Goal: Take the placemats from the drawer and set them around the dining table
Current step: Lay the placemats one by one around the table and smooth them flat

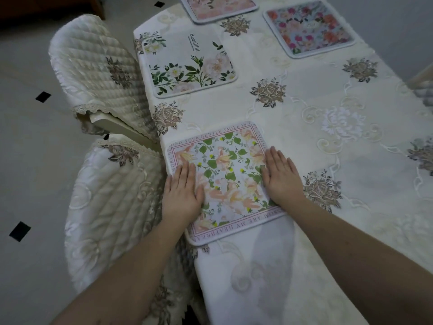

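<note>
Cream embroidered tablecloth covers the dining table; pale floor tiles carry black diamond insets, and two quilted cream chairs stand alongside. Left hand and right hand lie flat, fingers extended, grasping nothing, on the pink-bordered floral placemat at the near edge, lettered "YOUR GENTLE SMILE". White floral placemat beyond reads "Beautiful".

Four floral placemats lie flat, spaced around the table's edges.
</note>
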`<state>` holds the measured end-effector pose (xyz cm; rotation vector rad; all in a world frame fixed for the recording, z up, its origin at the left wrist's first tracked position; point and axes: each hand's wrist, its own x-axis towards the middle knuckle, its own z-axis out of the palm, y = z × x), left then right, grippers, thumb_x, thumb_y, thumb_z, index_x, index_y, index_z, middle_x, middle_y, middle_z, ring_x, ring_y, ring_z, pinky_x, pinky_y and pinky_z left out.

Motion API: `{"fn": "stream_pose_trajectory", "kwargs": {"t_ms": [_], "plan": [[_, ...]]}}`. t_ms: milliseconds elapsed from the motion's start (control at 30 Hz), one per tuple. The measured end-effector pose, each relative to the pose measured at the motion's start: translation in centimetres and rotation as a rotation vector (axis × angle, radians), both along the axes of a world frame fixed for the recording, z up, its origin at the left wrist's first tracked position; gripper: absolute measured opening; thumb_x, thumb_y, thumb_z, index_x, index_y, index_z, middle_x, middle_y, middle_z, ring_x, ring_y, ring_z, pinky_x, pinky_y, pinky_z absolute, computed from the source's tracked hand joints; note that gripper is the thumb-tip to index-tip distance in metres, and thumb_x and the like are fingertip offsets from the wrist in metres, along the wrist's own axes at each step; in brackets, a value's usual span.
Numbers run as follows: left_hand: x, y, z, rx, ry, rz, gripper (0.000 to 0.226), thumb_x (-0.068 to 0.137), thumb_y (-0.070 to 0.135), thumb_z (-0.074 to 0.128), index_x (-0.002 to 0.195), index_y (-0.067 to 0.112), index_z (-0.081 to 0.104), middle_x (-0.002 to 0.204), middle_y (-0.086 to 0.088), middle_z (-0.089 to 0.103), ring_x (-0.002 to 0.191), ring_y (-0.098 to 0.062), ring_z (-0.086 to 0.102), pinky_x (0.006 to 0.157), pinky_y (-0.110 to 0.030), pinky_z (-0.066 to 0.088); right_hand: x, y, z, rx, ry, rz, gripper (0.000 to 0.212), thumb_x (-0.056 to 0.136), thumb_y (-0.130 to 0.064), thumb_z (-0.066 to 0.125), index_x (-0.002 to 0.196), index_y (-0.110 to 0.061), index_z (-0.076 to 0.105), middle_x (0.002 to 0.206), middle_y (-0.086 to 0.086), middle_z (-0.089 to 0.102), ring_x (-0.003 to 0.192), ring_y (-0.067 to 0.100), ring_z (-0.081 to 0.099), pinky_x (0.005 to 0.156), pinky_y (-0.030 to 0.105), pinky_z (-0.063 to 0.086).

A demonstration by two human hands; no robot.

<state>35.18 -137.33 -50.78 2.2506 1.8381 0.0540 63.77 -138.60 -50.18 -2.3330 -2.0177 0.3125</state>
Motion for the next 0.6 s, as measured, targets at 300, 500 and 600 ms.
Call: {"fn": "stream_pose_trajectory", "kwargs": {"t_ms": [300, 500, 600], "plan": [[5.2, -6.4, 1.7, -0.032, -0.056, 0.012, 0.062, 0.099, 0.034, 0.017, 0.151, 0.004, 0.032, 0.159, -0.012, 0.027, 0.147, -0.025, 0.026, 0.119, -0.038, 0.004, -8.4, -6.7, 0.2, 0.031, 0.086, 0.095, 0.056, 0.103, -0.031, 0.018, 0.154, -0.01, 0.024, 0.16, 0.006, 0.023, 0.15, 0.02, 0.016, 0.122, 0.038, 0.011], [3.5, -9.6, 0.2, -0.055, -0.033, -0.105, 0.064, 0.097, 0.045, 0.031, 0.155, 0.017, 0.024, 0.162, 0.0, 0.021, 0.149, -0.016, 0.02, 0.12, -0.042, 0.012, -7.0, -8.7, -0.4, -0.02, 0.06, 0.175, 0.056, 0.103, -0.039, 0.02, 0.153, -0.015, 0.03, 0.16, 0.001, 0.026, 0.148, 0.018, 0.022, 0.119, 0.038, 0.014], [1.6, -9.0, 0.3, -0.053, 0.039, -0.144, 0.066, 0.097, 0.051, 0.026, 0.156, 0.018, 0.023, 0.162, 0.0, 0.022, 0.149, -0.017, 0.019, 0.12, -0.039, 0.01, -3.1, -9.0, 0.1, -0.052, 0.029, 0.125, 0.06, 0.102, -0.045, 0.005, 0.157, -0.02, 0.01, 0.162, -0.003, 0.006, 0.151, 0.016, 0.005, 0.121, 0.035, 0.001]]}}
